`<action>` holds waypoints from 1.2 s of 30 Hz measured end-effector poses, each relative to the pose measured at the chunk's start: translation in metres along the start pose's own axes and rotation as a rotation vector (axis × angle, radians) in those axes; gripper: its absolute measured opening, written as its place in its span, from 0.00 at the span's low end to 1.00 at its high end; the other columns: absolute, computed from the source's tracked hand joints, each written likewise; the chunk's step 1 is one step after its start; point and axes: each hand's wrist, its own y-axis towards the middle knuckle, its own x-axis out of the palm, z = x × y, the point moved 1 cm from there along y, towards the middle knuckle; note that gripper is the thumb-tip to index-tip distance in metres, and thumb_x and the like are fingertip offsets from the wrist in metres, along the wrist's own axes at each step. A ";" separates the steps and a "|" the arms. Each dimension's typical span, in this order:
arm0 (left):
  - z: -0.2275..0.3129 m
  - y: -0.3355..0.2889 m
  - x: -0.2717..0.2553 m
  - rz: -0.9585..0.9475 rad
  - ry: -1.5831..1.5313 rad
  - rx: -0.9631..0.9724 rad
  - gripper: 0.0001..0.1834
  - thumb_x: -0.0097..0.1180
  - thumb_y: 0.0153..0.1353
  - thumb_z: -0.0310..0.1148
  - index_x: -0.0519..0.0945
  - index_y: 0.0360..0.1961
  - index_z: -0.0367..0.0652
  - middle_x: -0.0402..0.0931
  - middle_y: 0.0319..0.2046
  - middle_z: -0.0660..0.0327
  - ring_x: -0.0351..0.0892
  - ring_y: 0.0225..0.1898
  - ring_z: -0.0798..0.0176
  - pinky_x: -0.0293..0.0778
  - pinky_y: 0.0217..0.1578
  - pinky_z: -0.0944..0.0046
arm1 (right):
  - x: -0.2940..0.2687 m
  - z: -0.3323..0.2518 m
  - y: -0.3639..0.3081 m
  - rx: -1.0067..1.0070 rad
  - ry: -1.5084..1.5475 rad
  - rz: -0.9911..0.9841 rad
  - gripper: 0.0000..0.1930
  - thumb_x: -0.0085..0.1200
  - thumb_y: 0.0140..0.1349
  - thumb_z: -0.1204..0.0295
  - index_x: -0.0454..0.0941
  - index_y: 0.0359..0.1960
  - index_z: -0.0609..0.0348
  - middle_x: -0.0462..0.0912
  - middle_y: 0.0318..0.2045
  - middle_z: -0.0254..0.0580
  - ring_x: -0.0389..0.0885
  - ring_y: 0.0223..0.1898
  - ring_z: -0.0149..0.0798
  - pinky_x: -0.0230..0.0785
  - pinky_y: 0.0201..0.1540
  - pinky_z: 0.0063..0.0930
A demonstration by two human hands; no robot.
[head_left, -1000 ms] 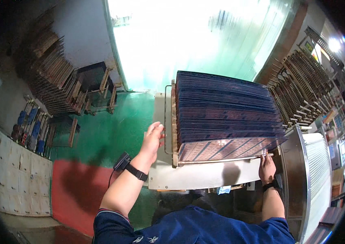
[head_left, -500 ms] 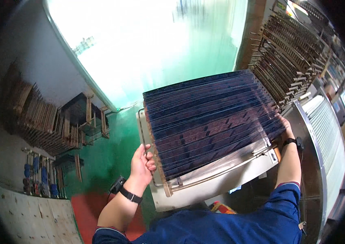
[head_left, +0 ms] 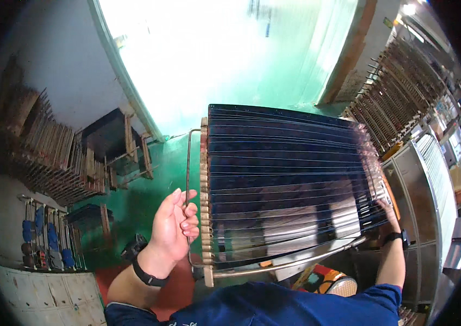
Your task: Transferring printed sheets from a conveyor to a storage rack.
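Observation:
In front of me stands a rack with wooden slotted sides, packed with several dark glossy sheets set on edge. My left hand curls around the thin metal handle on the rack's left side. My right hand grips the rack's right side near its lower corner, partly hidden behind the sheets. A metal bar runs along the rack's near edge. Both wrists wear dark bands.
More racks of sheets crowd the left, on a green floor. Several racks line the upper right beside a grey metal machine. A bright doorway lies ahead. A red floor patch is below.
The rack has swung from tilted to squarer in front of me. My left hand has shifted from the wooden side onto the metal handle. My right hand stays on the right side.

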 end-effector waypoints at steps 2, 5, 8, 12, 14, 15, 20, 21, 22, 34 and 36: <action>0.030 -0.009 -0.028 -0.006 0.020 0.001 0.21 0.49 0.65 0.52 0.70 0.48 0.47 0.64 0.23 0.72 0.57 0.16 0.78 0.55 0.17 0.76 | 0.010 0.008 -0.024 0.049 -0.241 -0.040 0.17 0.55 0.63 0.61 0.77 0.50 0.55 0.80 0.42 0.33 0.78 0.44 0.32 0.70 0.47 0.29; 0.072 -0.019 -0.064 0.040 0.134 -0.016 0.22 0.49 0.65 0.53 0.70 0.47 0.46 0.63 0.23 0.73 0.57 0.17 0.79 0.54 0.17 0.77 | 0.056 0.024 -0.031 -0.031 -0.222 -0.144 0.13 0.49 0.67 0.65 0.76 0.48 0.57 0.80 0.38 0.35 0.79 0.37 0.31 0.72 0.39 0.23; 0.109 -0.009 -0.081 0.026 0.187 -0.036 0.22 0.49 0.64 0.53 0.70 0.47 0.47 0.63 0.23 0.73 0.56 0.17 0.79 0.53 0.17 0.77 | 0.073 0.034 -0.037 -0.128 -0.210 -0.203 0.13 0.48 0.68 0.63 0.77 0.47 0.55 0.81 0.37 0.35 0.79 0.36 0.32 0.72 0.37 0.24; 0.145 0.022 -0.089 0.004 0.242 -0.045 0.22 0.49 0.64 0.54 0.71 0.47 0.47 0.63 0.24 0.73 0.55 0.17 0.79 0.53 0.17 0.77 | 0.143 0.033 -0.060 0.116 0.088 0.023 0.16 0.45 0.69 0.59 0.78 0.46 0.55 0.81 0.37 0.34 0.78 0.36 0.31 0.71 0.37 0.23; 0.161 0.046 -0.087 -0.035 0.286 -0.096 0.22 0.49 0.64 0.54 0.71 0.47 0.47 0.63 0.24 0.74 0.54 0.17 0.79 0.52 0.18 0.77 | 0.153 0.028 -0.062 0.063 0.058 0.013 0.16 0.45 0.69 0.58 0.78 0.46 0.55 0.81 0.37 0.34 0.78 0.36 0.31 0.71 0.37 0.23; 0.171 0.060 -0.084 -0.039 0.305 -0.106 0.23 0.48 0.64 0.55 0.71 0.47 0.48 0.63 0.24 0.74 0.54 0.17 0.79 0.52 0.18 0.78 | 0.158 0.022 -0.060 0.039 0.049 0.013 0.17 0.44 0.69 0.58 0.78 0.46 0.55 0.81 0.37 0.34 0.78 0.36 0.31 0.71 0.37 0.23; 0.228 0.142 -0.070 -0.079 0.447 -0.122 0.22 0.47 0.65 0.56 0.72 0.47 0.49 0.64 0.25 0.74 0.54 0.16 0.80 0.50 0.16 0.78 | 0.194 0.001 -0.019 -0.055 0.062 0.037 0.18 0.44 0.69 0.57 0.78 0.46 0.56 0.81 0.37 0.33 0.77 0.36 0.31 0.71 0.37 0.23; 0.238 0.163 -0.070 -0.071 0.488 -0.158 0.22 0.47 0.65 0.56 0.72 0.46 0.49 0.64 0.24 0.75 0.54 0.16 0.80 0.49 0.15 0.78 | 0.202 -0.002 -0.007 -0.076 0.066 0.041 0.18 0.44 0.69 0.57 0.79 0.46 0.56 0.81 0.37 0.33 0.77 0.36 0.30 0.71 0.37 0.23; 0.248 0.183 -0.069 -0.064 0.530 -0.203 0.22 0.47 0.65 0.56 0.72 0.46 0.49 0.64 0.24 0.75 0.54 0.16 0.80 0.48 0.15 0.78 | 0.208 -0.008 0.002 -0.092 0.074 0.051 0.18 0.44 0.69 0.57 0.79 0.46 0.56 0.82 0.37 0.33 0.77 0.36 0.30 0.71 0.37 0.23; 0.423 0.377 -0.101 0.155 0.510 0.182 0.16 0.47 0.66 0.54 0.75 0.34 0.54 0.63 0.17 0.79 0.53 0.14 0.82 0.47 0.14 0.80 | 0.468 -0.191 0.196 -0.135 -0.071 0.092 0.20 0.47 0.64 0.47 0.80 0.40 0.48 0.80 0.30 0.31 0.73 0.26 0.30 0.60 0.26 0.24; 0.459 0.407 -0.112 0.133 0.434 0.173 0.15 0.46 0.67 0.52 0.75 0.34 0.54 0.64 0.17 0.78 0.55 0.14 0.83 0.49 0.14 0.81 | 0.529 -0.207 0.232 -0.197 0.015 -0.025 0.20 0.49 0.62 0.46 0.79 0.37 0.48 0.79 0.28 0.32 0.72 0.26 0.31 0.60 0.27 0.24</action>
